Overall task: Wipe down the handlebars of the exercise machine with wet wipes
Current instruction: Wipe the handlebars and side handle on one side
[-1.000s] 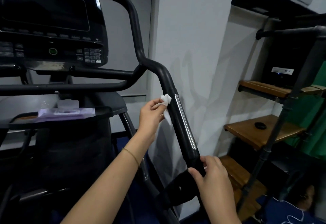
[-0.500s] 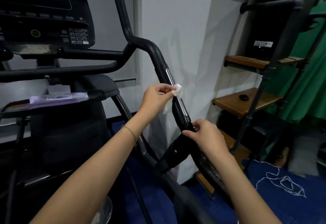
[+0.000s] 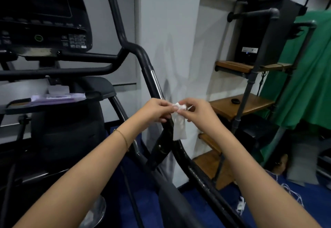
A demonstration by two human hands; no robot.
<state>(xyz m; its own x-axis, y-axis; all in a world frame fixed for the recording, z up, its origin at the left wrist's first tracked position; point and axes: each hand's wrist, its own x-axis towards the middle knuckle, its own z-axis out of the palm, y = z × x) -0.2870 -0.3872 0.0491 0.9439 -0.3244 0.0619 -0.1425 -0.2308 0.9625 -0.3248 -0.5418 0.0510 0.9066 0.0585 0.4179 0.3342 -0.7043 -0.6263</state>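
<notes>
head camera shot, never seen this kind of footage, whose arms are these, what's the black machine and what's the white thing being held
The camera is worn on a person's head and looks forward and down, so the two arms reaching in are the wearer's own. The black machine is an exercise machine: its console is at top left, and one sloping handlebar runs down the middle. The left hand and the right hand both pinch a white wet wipe, which hangs in front of that bar. On the machine's tray at left lies a purple pack, likely of wipes. Wooden shelves stand to the right.
</notes>
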